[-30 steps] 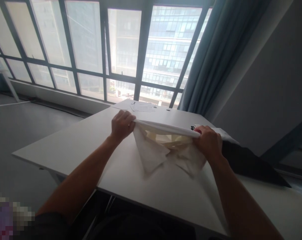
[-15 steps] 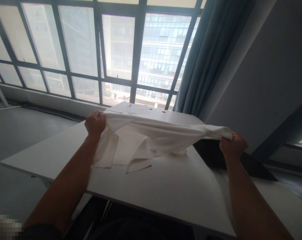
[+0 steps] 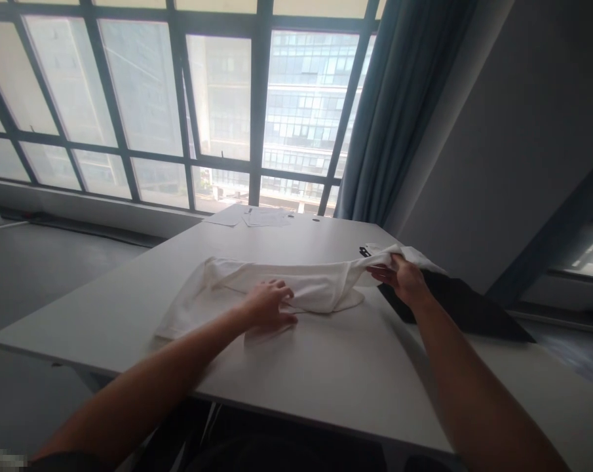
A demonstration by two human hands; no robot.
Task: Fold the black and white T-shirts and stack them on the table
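Observation:
A white garment [image 3: 310, 292], probably a shirt, lies folded lengthwise across the table [image 3: 316, 367], its left part spread flat. My left hand [image 3: 269, 305] is over the near edge of the cloth's middle, fingers bent and apart, gripping nothing. At the other end, my right hand [image 3: 407, 278] has its thumb on top and its fingers under the bunched cloth, keeping that end raised. A small black item [image 3: 365, 252], too small to name, shows beside the bunched end.
Papers [image 3: 264, 217] lie at the table's far end. A black flat panel or case [image 3: 466, 308] is at the right, partly under the raised cloth. Beyond are windows [image 3: 222, 98] and a blue-grey curtain [image 3: 404, 118].
The stretched garment has come down onto the table. My left hand let go of its left end and moved right to its middle; my right hand shifted left along the cloth.

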